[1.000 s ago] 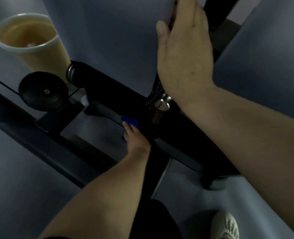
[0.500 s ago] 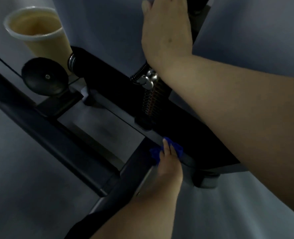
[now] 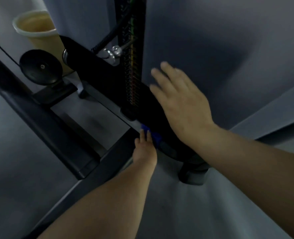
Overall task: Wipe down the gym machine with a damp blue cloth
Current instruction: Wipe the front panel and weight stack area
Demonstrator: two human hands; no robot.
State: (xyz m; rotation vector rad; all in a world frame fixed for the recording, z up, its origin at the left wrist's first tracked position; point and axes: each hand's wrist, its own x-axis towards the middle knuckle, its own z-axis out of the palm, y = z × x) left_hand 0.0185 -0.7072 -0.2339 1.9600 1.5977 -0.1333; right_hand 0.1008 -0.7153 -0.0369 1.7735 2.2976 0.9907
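we press the blue cloth (image 3: pixel 153 135) against the low black bar of the gym machine (image 3: pixel 108 80) with our left hand (image 3: pixel 145 150), fingers laid fairly straight over the cloth, pushing it flat rather than bunching it; whether the thumb hooks round it we cannot tell. the cloth sits just below picture centre, at about six o'clock from the weight stack column (image 3: pixel 131 54), and peeks out at twelve and three o'clock of our fingertips. we judge the flat hold is chosen so the damp face spreads along the bar and slides with the stroke.

our right hand (image 3: pixel 184 107) hangs free in the air at about two o'clock from the cloth, fingers spread and relaxed, blurred, holding nothing. it seems kept out there for balance while we lean down to the frame.

at ten o'clock from the cloth a black pulley wheel (image 3: pixel 41 66) stands on its bracket, and beyond it, at eleven o'clock, a pale yellow bin (image 3: pixel 39 30) sits on the grey floor (image 3: pixel 211 213). a metal clip (image 3: pixel 110 53) and coiled cable hang beside the column.

we judge the wiping is mid-way along the lower frame; the column and pulley look untouched. the cramped corner at the foot of the column may snag the cloth.
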